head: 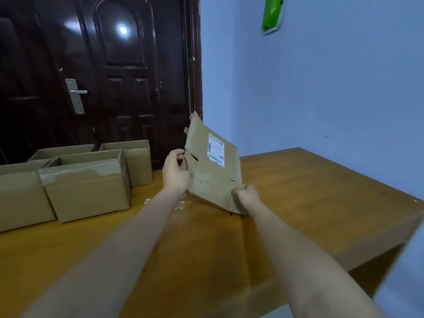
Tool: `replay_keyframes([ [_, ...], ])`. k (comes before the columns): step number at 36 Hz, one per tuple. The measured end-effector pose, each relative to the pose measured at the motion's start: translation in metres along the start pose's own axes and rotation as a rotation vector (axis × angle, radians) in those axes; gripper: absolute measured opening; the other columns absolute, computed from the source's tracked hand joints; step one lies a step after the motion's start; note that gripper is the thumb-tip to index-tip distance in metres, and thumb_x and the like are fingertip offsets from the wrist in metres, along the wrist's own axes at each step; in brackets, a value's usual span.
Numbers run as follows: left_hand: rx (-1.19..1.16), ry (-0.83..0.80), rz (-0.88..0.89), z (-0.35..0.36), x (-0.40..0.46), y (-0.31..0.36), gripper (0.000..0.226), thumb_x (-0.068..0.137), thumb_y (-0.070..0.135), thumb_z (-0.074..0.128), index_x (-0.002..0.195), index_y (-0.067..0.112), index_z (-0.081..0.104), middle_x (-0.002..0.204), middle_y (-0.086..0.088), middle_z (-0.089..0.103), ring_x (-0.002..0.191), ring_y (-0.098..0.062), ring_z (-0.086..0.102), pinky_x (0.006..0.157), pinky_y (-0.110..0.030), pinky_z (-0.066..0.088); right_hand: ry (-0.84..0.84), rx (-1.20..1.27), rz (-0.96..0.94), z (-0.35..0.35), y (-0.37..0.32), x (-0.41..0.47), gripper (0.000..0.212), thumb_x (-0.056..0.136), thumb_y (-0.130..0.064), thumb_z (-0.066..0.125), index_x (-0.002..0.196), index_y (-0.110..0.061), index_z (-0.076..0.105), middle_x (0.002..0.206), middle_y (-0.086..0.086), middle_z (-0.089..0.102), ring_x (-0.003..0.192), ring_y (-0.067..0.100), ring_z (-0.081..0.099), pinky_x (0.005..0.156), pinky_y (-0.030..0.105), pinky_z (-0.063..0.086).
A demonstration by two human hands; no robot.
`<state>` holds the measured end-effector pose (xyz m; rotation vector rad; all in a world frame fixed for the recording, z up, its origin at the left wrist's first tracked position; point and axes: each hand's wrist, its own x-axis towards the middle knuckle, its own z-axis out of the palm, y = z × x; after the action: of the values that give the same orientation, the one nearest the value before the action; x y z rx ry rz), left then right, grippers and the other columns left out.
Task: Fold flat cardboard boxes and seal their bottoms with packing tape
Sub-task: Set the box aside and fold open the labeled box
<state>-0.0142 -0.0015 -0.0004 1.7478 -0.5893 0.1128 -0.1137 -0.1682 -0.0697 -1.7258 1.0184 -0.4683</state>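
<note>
Flat box [213, 171] held tilted above table [309, 193], not yet opened. Left hand [176, 171] grips its left edge; right hand [247, 196] clenches lower corner. White label [216, 150] on upper face, barcode visible, print too small to read. Left of flat box: four boxes [89, 187] on table, tops open, contents hidden.

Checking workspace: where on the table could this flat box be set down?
Bare wood on the table to the right of the flat box and near the front edge between the forearms. Crowded at left, where the folded boxes stand.
</note>
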Motion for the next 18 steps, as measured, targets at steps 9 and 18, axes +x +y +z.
replay_keyframes([
  [9, 0.222, 0.006, 0.356, -0.086, 0.022, 0.054, 0.039, 0.076, -0.011, 0.061, 0.099, 0.02, 0.065, 0.095, 0.011, 0.06, 0.086, -0.004, 0.052, 0.076, -0.012, 0.041, 0.207, 0.123, -0.187, 0.032, -0.052, -0.012, 0.085, 0.087, -0.032, 0.064, 0.15, -0.009, 0.012, 0.152, 0.014, 0.016, 0.14, 0.032, 0.015, 0.109, 0.041, 0.026],
  [18, 0.324, -0.157, 0.32, -0.138, 0.038, 0.059, 0.046, 0.069, -0.016, 0.066, 0.091, 0.024, 0.068, 0.084, 0.016, 0.064, 0.082, -0.005, 0.058, 0.067, -0.021, 0.05, 0.101, 0.387, -0.325, 0.031, -0.076, 0.002, 0.097, 0.087, -0.026, 0.068, 0.152, -0.019, -0.003, 0.152, 0.002, 0.028, 0.141, 0.025, 0.026, 0.114, 0.042, 0.025],
])
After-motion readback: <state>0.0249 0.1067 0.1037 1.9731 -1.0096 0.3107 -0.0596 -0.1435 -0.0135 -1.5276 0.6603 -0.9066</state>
